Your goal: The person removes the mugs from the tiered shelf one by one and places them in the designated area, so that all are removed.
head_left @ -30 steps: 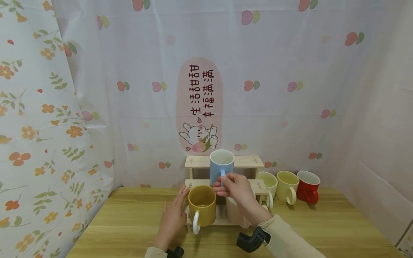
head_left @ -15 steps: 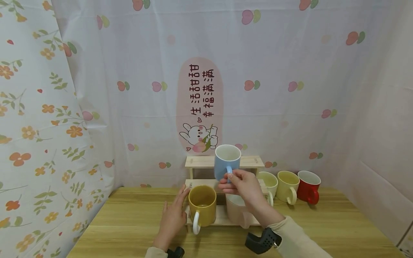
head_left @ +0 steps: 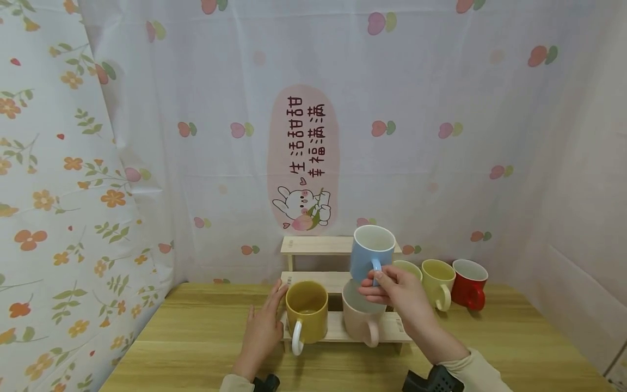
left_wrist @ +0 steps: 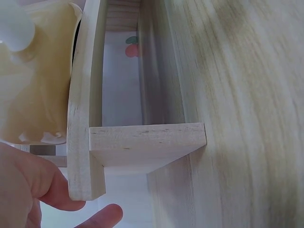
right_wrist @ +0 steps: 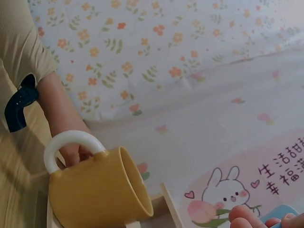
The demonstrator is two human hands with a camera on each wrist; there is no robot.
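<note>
My right hand (head_left: 399,291) pinches the handle of a light blue mug (head_left: 369,256), white inside. It holds the mug up in front of a three-step wooden rack's right side. A sliver of that mug (right_wrist: 281,211) shows at the right wrist view's bottom edge, beside my fingertips. My left hand (head_left: 262,329) rests against the left end of the rack (head_left: 313,246), fingers fairly straight. In the left wrist view, its thumb and a fingertip lie at the corner of the lowest step (left_wrist: 147,137). A mustard mug (head_left: 307,318) with a white handle and a pale pink mug (head_left: 360,321) stand on that step.
Right of the rack stand two pale yellow mugs, the nearer one (head_left: 407,268) partly hidden by my right hand and the other (head_left: 437,277) in view. A red mug (head_left: 470,288) stands beside them. A patterned cloth (head_left: 220,81) hangs behind the wooden table (head_left: 196,337).
My right hand has lifted the blue mug off the middle step and carried it right, past the pink mug. The left hand has not moved.
</note>
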